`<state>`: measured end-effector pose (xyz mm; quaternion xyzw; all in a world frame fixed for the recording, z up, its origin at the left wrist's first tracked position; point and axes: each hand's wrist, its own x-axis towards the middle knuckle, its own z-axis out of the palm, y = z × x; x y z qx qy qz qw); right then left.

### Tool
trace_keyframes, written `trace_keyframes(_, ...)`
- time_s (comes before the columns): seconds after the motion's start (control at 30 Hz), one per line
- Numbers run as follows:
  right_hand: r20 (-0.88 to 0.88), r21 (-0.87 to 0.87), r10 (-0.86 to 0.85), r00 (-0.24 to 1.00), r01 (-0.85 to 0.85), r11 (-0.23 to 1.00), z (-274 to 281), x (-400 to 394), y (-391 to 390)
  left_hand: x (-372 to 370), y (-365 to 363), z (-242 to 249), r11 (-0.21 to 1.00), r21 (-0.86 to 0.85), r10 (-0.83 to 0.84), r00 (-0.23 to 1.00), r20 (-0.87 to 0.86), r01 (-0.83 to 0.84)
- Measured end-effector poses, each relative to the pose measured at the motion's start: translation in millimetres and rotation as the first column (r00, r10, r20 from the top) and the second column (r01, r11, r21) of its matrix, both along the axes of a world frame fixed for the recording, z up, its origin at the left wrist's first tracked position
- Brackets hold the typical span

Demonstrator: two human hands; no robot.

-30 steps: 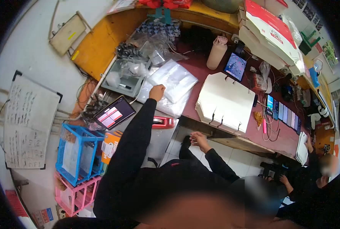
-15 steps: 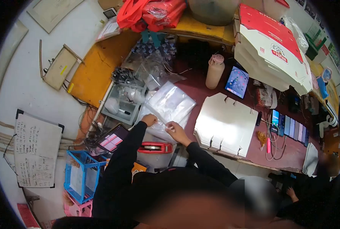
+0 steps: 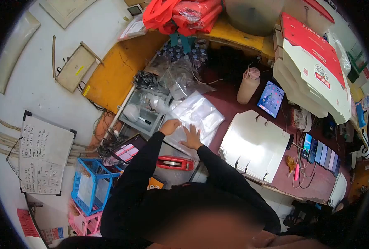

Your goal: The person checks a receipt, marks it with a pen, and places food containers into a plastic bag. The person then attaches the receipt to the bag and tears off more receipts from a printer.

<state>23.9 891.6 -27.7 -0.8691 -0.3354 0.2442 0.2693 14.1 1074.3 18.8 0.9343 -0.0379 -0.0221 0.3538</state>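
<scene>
A stack of clear plastic bags [image 3: 205,114] lies on the left part of the table in front of me. My left hand [image 3: 170,127] is closed at the near left edge of the stack, with the plastic at its fingertips. Just to its right, my right hand [image 3: 190,138] rests on the plastic, fingers spread and palm down. Closer to my body sits a red tape dispenser [image 3: 175,163] with a roll in it. How many layers of plastic the left fingers hold is hidden.
A grey tray [image 3: 141,112] with a marker stands left of the bags. White flat sheets [image 3: 255,145], a tablet [image 3: 270,98], a pink bottle [image 3: 248,86] and several phones [image 3: 322,152] are to the right. Pizza boxes [image 3: 313,70] overhang behind them. A blue plastic rack [image 3: 91,186] stands at left.
My right hand has gone from a pinch at the plastic's edge to lying spread on it. My left hand stays closed beside it. The whole view has shifted slightly.
</scene>
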Motion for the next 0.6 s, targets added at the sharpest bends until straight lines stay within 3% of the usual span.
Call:
trace_keyframes(0.1,0.044,0.056,-0.056,0.997,0.053,0.997,-14,2,-1,12,-20,53,0.983,-0.181,0.012,1.0,-0.027,-0.017)
trace_keyframes(0.17,0.092,0.099,-0.083,0.992,0.074,0.992,-20,5,0,19,-14,82,0.973,-0.23,0.04,0.984,0.174,0.001)
trace_keyframes(0.2,0.214,-0.165,0.033,0.976,0.003,0.986,-37,4,6,18,-15,110,0.839,-0.505,0.297,0.948,0.113,-0.203)
trace_keyframes(0.23,0.219,-0.166,0.038,0.975,-0.001,0.986,-34,0,3,15,-15,146,0.59,-0.719,0.513,0.858,-0.017,-0.367)
trace_keyframes(0.3,0.253,0.002,0.009,0.967,-0.01,1.0,-14,-11,-3,-1,11,229,0.438,-0.891,0.374,0.926,0.058,-0.121)
trace_keyframes(0.37,0.177,-0.094,0.06,0.982,-0.044,0.995,-2,5,-4,-23,-2,301,0.462,-0.881,0.348,0.934,0.076,-0.1)
trace_keyframes(0.4,-0.25,0.288,-0.004,0.968,0.078,0.954,-13,23,-11,-33,-8,319,0.482,-0.873,0.308,0.948,0.084,-0.079)
trace_keyframes(0.43,-0.625,0.537,0.103,0.774,0.331,0.776,-17,36,-17,-43,-13,322,0.484,-0.872,0.321,0.941,0.102,-0.07)
trace_keyframes(0.47,-0.612,0.546,0.113,0.783,0.315,0.776,-1,39,-25,-55,-22,324,0.496,-0.865,0.279,0.958,0.069,-0.083)
trace_keyframes(0.5,-0.527,0.669,-0.046,0.849,0.448,0.593,35,38,-41,-65,-28,326,0.51,-0.855,0.231,0.972,0.035,-0.091)
trace_keyframes(0.53,-0.465,0.775,-0.226,0.856,0.517,0.362,83,29,-60,-73,-24,317,0.665,-0.747,0.125,0.988,0.093,-0.014)
trace_keyframes(0.57,-0.432,0.851,-0.408,0.804,0.513,0.111,128,17,-77,-82,-27,316,0.666,-0.746,0.119,0.988,0.101,-0.004)
trace_keyframes(0.6,-0.425,0.856,-0.415,0.805,0.506,0.107,170,4,-90,-91,-32,315,0.738,-0.674,0.02,0.999,-0.026,-0.033)
